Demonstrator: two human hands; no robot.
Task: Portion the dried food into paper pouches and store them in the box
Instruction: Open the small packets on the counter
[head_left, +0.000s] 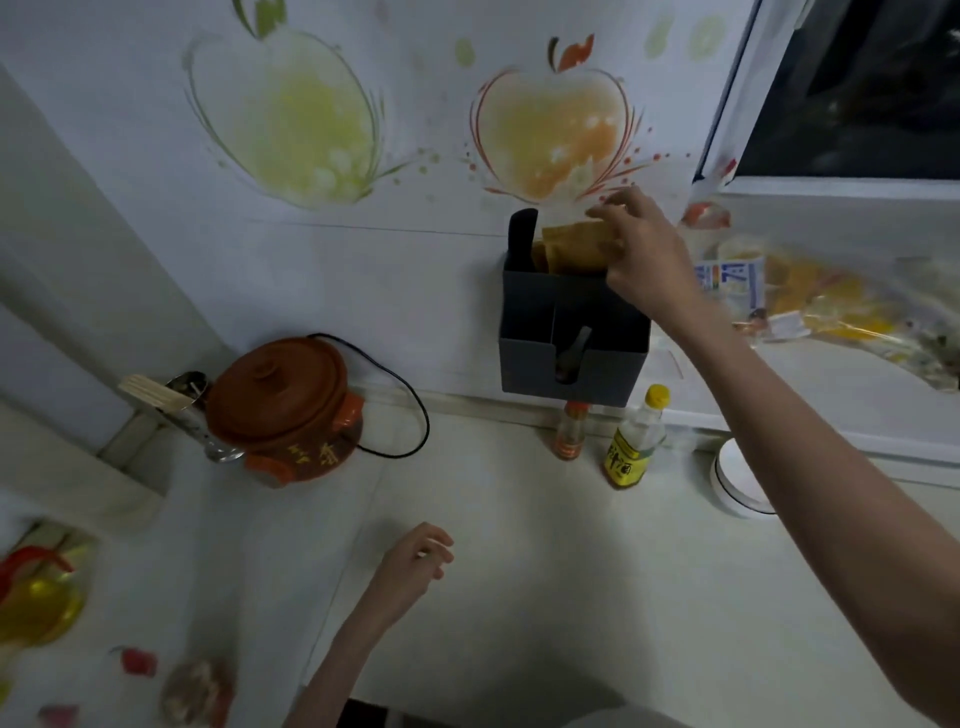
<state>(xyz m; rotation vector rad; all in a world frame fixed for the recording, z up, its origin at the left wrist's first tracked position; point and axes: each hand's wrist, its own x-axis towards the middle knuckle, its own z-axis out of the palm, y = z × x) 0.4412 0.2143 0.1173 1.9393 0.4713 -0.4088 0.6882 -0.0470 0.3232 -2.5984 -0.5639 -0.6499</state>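
Right hand: I have my right hand (641, 254) up at the dark box (571, 332), fingers pinching the top edge of a brown paper pouch (576, 247) that stands in the box's rear compartment.
Left hand: my left hand (415, 558) hovers low over the worktop (519, 571), near its front edge; fingers loosely curled, gripping nothing that I can see.
Box: fixed against the wall above the worktop's back edge, open at the top; a dark spoon-like handle (571, 348) sits in its front slot.
Pouches stored: at least one more brown pouch edge shows just beside the one I hold (exact count cannot be told from here).
Dried food: no loose dried food is plainly visible; the bags on the ledge (831, 306) at the right are too blurred to identify.
Progress: I judge this to be late in the storing step, with the held pouch mostly down in the box but not yet let go.
Remaining: release the pouch; whether further portions remain to fill I cannot tell.
Nearby: clay pot (283, 400) at the worktop's back left, two bottles (636, 441) under the box.
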